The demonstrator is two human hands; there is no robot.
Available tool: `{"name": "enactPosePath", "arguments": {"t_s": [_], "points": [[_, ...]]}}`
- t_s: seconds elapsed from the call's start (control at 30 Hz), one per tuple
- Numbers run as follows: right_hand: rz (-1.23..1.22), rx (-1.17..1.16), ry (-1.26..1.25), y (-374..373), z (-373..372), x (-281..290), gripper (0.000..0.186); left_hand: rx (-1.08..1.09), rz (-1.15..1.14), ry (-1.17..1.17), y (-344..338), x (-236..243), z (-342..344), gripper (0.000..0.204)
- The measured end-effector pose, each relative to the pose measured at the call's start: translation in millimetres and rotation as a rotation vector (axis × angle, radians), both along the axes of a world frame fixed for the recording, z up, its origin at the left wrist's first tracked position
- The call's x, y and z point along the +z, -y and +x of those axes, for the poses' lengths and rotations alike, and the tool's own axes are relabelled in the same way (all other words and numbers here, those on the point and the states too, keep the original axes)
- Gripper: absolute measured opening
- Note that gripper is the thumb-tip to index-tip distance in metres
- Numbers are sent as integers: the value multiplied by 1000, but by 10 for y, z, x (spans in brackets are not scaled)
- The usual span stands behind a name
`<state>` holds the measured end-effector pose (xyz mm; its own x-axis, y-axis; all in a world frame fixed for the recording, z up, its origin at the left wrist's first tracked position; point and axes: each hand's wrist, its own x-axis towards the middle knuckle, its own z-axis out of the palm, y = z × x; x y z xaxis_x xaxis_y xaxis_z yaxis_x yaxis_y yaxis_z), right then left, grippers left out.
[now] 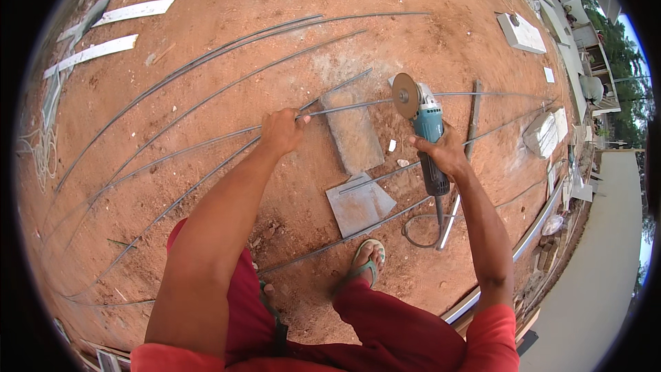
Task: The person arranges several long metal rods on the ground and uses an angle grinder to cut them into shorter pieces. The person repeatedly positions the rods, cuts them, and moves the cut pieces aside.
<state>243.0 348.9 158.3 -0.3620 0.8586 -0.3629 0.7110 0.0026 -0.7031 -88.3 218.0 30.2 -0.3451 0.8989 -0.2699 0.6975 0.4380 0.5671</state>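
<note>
My left hand (282, 131) is closed around a thin grey steel rod (348, 107). That rod passes over a rough concrete block (352, 136) lying on the red dirt. In my right hand (444, 150) is a teal and black angle grinder (429, 124), gripped by its body. Its round brown disc (405, 96) faces left, at the place where the rod meets it in view; whether they touch I cannot tell. The grinder's cord (438, 210) hangs down and loops on the ground. A second rod (357, 80) crosses the block's far end.
Several long rods (200, 60) stretch over the dirt to the left. A broken grey tile (359, 205) lies near my sandalled foot (368, 262). White boards (96, 54) lie at the far left. White blocks (522, 33) and a low wall (578, 248) stand on the right.
</note>
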Motion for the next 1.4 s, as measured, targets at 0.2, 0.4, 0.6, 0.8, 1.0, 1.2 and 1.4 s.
{"name": "enactPosePath", "arguments": {"t_s": [0.2,0.4,0.6,0.8,1.0,1.2,1.4], "points": [[37,60,137,-227,-72,-259,37,60,-178,109,-122,77,26,49],[30,89,166,-276,-119,-326,35,81,-82,17,-90,-63,13,56],[13,111,154,-296,-120,-328,29,83,-17,-15,-103,-119,35,58],[17,130,200,-322,-163,-316,26,73,-6,-20,-100,-123,23,57],[18,128,198,-313,-178,-320,27,76,-147,74,-137,-41,7,59],[-5,134,225,-316,-197,-298,27,75,-192,95,-142,1,4,60],[3,146,185,-307,-189,-309,26,71,-210,104,-148,25,6,61]]}}
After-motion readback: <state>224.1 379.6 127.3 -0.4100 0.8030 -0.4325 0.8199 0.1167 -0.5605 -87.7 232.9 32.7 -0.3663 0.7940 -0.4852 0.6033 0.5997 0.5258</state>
